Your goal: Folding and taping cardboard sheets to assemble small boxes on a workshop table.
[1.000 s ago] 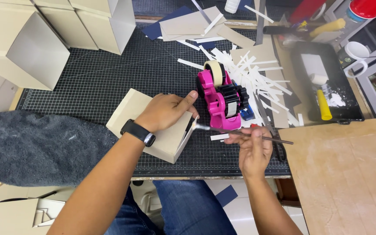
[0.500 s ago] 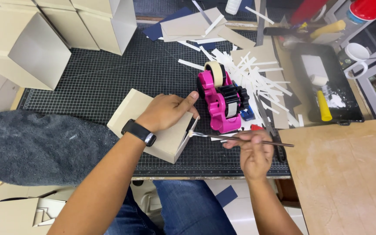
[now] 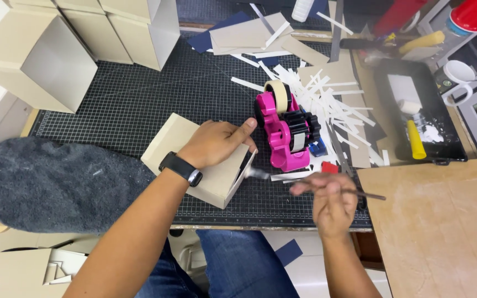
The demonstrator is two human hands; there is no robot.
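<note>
Beige cardboard box point(image 3: 205, 160), black wristwatch point(image 3: 181, 169), bright pink tape dispenser point(image 3: 284, 132) with black wheel, black cutting mat point(image 3: 139, 99) with white grid, white paper strips point(image 3: 327, 96), grey cloth point(image 3: 45, 185), blue jeans point(image 3: 238, 265)

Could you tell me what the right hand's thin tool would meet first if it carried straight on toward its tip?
Probably the open edge of the beige cardboard box under the left hand; the tool in the right hand points left at it, though motion blur hides contact.
</note>
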